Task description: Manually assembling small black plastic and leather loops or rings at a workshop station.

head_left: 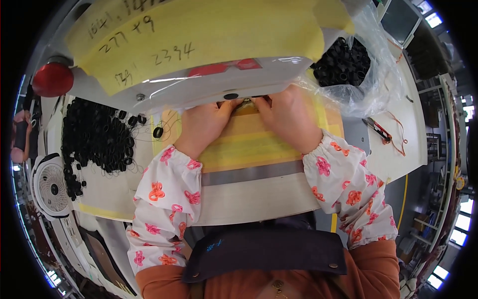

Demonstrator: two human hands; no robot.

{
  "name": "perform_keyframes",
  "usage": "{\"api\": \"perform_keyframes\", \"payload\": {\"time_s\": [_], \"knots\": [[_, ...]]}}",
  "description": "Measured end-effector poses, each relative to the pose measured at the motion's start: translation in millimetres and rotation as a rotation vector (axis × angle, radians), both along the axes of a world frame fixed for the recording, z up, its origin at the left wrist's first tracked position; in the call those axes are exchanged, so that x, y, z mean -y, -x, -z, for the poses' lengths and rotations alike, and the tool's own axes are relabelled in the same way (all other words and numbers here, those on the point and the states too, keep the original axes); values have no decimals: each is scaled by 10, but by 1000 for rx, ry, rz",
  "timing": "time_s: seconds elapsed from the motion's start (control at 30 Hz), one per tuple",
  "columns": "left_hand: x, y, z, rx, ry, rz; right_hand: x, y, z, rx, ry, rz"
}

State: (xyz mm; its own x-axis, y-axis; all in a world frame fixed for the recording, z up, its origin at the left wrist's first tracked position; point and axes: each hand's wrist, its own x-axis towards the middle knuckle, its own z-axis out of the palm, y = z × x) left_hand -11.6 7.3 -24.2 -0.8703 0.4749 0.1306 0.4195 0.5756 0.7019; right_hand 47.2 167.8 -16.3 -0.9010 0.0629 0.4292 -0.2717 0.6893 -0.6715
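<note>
Under the white head of a sewing machine, my left hand and my right hand meet close together, thumbs and fingers pinched. Small dark bits show at the fingertips of both, but the machine head hides most of what they hold. Between the fingertips is a small metal part, like a presser foot. Both hands rest at the far end of the yellow-taped work plate. To the left lies a big heap of small black bands, strung together by loose threads; one single band sits nearer my left hand.
At the right back, a clear plastic bag holds more black bands. Red-handled snips with an orange cord lie on the table's right side. A red knob and a white fan are at the left.
</note>
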Motion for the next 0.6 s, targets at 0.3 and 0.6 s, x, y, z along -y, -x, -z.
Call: {"api": "perform_keyframes", "payload": {"time_s": [0.3,0.6], "knots": [[12,22,32,-21,-54,-3,31,-5,-109,46,-110,39],[-1,-35,-53,69,33,-57,15,13,-52,25,-25,14]]}}
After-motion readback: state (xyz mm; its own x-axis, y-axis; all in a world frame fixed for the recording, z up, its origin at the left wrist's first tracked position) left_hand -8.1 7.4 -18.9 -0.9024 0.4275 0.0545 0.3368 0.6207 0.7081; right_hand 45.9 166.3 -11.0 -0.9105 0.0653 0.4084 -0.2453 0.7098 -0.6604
